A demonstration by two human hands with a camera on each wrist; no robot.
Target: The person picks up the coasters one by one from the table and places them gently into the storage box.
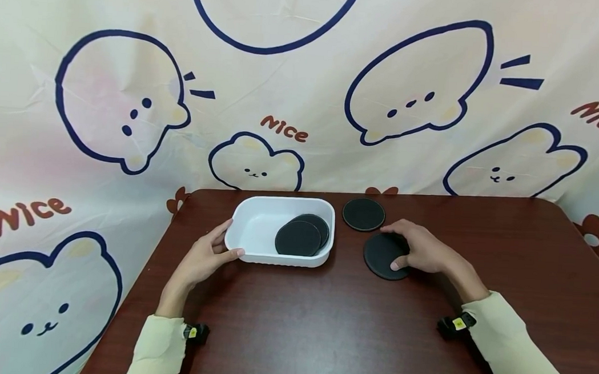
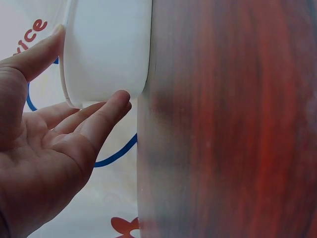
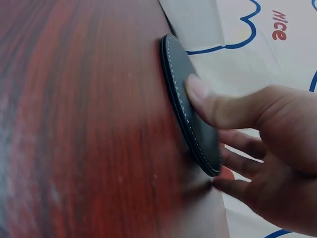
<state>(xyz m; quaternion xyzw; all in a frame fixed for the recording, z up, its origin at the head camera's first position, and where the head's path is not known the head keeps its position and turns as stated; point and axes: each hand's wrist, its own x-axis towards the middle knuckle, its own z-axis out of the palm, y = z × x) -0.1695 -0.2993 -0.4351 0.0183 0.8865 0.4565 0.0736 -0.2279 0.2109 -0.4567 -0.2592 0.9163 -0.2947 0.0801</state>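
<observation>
A white plastic basin (image 1: 254,258) stands near the back of the table, with two black round coasters (image 1: 298,238) overlapping at its right end. My left hand (image 1: 203,259) holds the basin's left end, thumb at the near rim and fingers along the end wall. To the right of the basin my right hand (image 1: 421,249) grips a black coaster (image 3: 190,99) with pale stitching, thumb on its upper face and fingers at its far edge. That coaster's edge looks layered; I cannot tell if it is one or more. Another coaster (image 1: 363,214) lies just behind it.
The dark brown wooden table (image 1: 311,325) ends at the back against a pale cloth (image 1: 327,154) printed with blue cartoon outlines. Each wrist carries a small black camera, the left one (image 1: 196,334) and the right one (image 1: 456,325) both close above the table.
</observation>
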